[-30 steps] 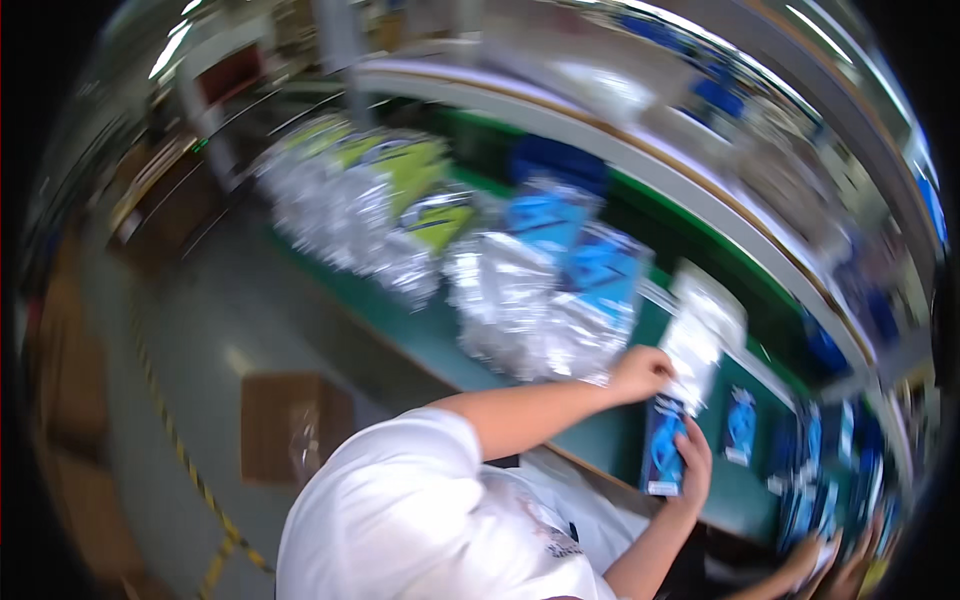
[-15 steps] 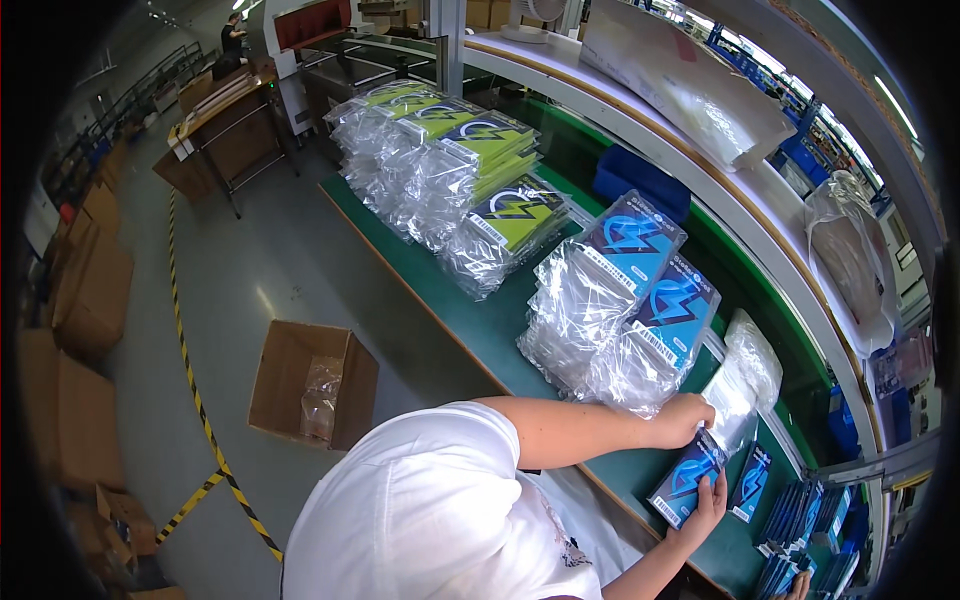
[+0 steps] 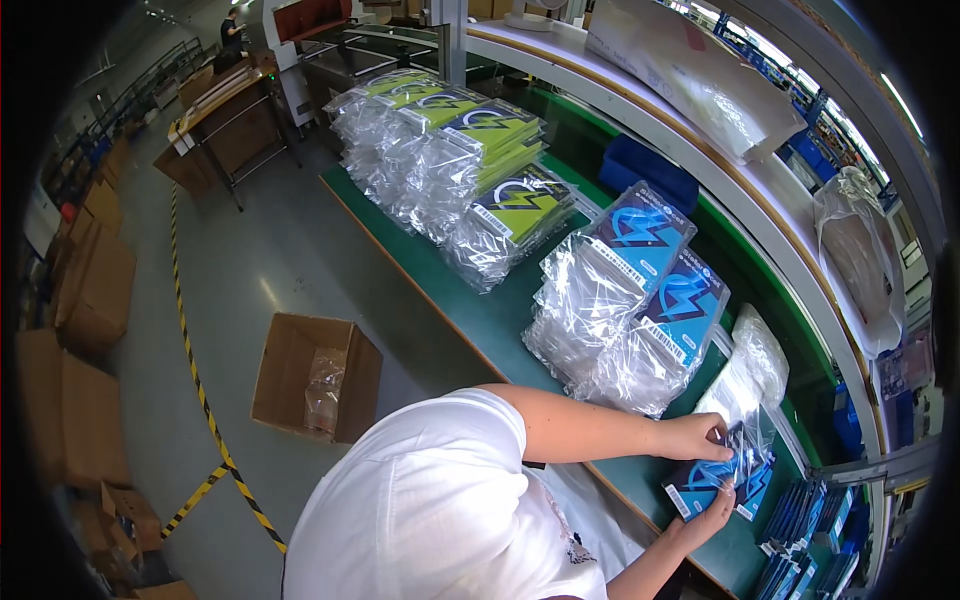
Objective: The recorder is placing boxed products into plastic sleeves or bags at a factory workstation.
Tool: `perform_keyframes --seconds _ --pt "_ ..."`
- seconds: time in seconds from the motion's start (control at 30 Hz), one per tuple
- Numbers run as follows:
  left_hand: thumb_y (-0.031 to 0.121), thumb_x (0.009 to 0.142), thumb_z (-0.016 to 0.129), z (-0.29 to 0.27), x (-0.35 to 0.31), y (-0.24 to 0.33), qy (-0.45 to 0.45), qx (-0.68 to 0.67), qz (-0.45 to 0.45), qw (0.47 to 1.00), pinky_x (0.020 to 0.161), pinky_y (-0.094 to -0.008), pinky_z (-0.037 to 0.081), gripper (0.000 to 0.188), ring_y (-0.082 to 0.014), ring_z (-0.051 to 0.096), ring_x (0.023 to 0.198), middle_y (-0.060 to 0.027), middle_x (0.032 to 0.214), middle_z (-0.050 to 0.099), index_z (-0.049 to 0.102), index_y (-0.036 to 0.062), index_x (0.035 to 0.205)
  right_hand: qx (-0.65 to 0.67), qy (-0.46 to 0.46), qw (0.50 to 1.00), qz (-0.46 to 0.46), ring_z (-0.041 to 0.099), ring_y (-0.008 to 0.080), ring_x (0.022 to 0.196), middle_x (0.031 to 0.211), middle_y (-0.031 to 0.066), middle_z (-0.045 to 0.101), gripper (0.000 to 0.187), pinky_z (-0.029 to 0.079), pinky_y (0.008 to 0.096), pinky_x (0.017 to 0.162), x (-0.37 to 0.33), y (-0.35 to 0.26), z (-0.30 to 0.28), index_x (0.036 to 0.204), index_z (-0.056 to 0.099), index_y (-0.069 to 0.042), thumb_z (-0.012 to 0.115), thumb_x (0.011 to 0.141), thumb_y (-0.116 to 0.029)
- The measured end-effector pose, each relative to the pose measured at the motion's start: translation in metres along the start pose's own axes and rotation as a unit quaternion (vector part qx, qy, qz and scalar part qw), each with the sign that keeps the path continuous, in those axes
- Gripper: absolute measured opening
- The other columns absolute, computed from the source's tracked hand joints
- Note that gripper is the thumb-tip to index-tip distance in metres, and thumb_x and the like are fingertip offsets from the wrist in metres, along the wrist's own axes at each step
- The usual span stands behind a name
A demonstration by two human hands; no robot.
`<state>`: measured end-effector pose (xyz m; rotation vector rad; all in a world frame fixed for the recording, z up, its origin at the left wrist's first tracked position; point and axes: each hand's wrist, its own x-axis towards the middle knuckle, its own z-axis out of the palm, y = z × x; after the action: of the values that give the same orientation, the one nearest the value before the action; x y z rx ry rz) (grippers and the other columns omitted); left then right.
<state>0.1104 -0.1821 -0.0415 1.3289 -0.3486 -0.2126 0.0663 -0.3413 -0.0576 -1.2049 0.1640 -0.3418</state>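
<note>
My right hand (image 3: pixel 708 520) grips a flat dark-blue and light-blue package (image 3: pixel 692 490) by its right edge. My left hand (image 3: pixel 697 437) is closed, its fingertips pinching a clear plastic bag (image 3: pixel 741 452) that lies partly over the package. Whether the package is inside the bag is hidden by the fingers and glare. Just beyond my left hand lies a stack of clear bags (image 3: pixel 735 392). Another blue package lies on the green table, partly covered by the bag and my right hand. Several more blue packages (image 3: pixel 795 515) stand in rows to the right.
Bagged blue packages (image 3: pixel 665 310) are piled left of my hands, and bagged green ones (image 3: pixel 515 205) farther along the table (image 3: pixel 430 290). A blue bin (image 3: pixel 648 172) sits behind them, under a shelf (image 3: pixel 700 150). An open carton (image 3: pixel 275 375) stands on the floor; a person (image 3: pixel 231 32) is far off.
My left hand has moved right and down, bringing the clear bag over the package. My right hand has shifted slightly right with the package. A hand at the lower right edge is out of sight.
</note>
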Motion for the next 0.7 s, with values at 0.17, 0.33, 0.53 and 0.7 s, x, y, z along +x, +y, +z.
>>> perform_keyframes --seconds 0.17,0.33,0.53,0.7 --pt "0.003 0.089 0.056 0.005 0.005 -0.013 -0.071 -0.229 -0.018 0.971 0.087 -0.0274 0.048 0.035 -0.0139 0.058 0.099 -0.0112 0.109 0.060 0.048 -0.0068 0.121 -0.072 -0.033 0.997 0.003 0.061 0.0120 0.076 0.090 0.0071 0.064 0.022 0.051 0.0259 0.067 -0.003 0.000 0.007 0.097 0.061 0.003 0.056 0.096 -0.019" --pt "-0.003 0.084 0.051 -0.002 0.000 0.003 -0.020 -0.318 -0.034 0.947 0.084 -0.0304 0.051 0.044 -0.0171 0.061 0.099 -0.0121 0.113 0.059 0.042 -0.0043 0.127 -0.199 -0.193 0.959 0.060 0.060 0.0156 0.086 0.112 0.0103 0.058 0.080 0.050 0.0255 0.072 -0.016 -0.021 -0.007 0.142 0.033 0.002 0.071 0.071 0.000" --pt "0.000 0.086 0.055 0.010 -0.007 0.006 -0.187 -0.308 -0.048 0.931 0.089 -0.0303 0.050 0.048 -0.0183 0.060 0.105 -0.0113 0.117 0.059 0.041 -0.0010 0.132 -0.295 -0.098 0.914 -0.260 0.057 0.0152 0.083 0.120 0.0110 0.054 0.082 0.047 0.0248 0.069 -0.017 -0.032 0.004 0.146 0.033 -0.004 0.067 0.072 0.001" --pt "0.013 0.090 0.063 0.012 -0.018 0.016 -0.274 -0.216 -0.020 0.937 0.084 -0.0348 0.053 0.034 -0.0201 0.061 0.103 -0.0100 0.113 0.062 0.054 0.0021 0.120 -0.284 0.140 0.883 -0.348 0.059 0.0216 0.088 0.114 0.0170 0.059 0.035 0.049 0.0313 0.081 -0.032 -0.064 0.018 0.119 0.058 0.004 0.052 0.086 0.000"
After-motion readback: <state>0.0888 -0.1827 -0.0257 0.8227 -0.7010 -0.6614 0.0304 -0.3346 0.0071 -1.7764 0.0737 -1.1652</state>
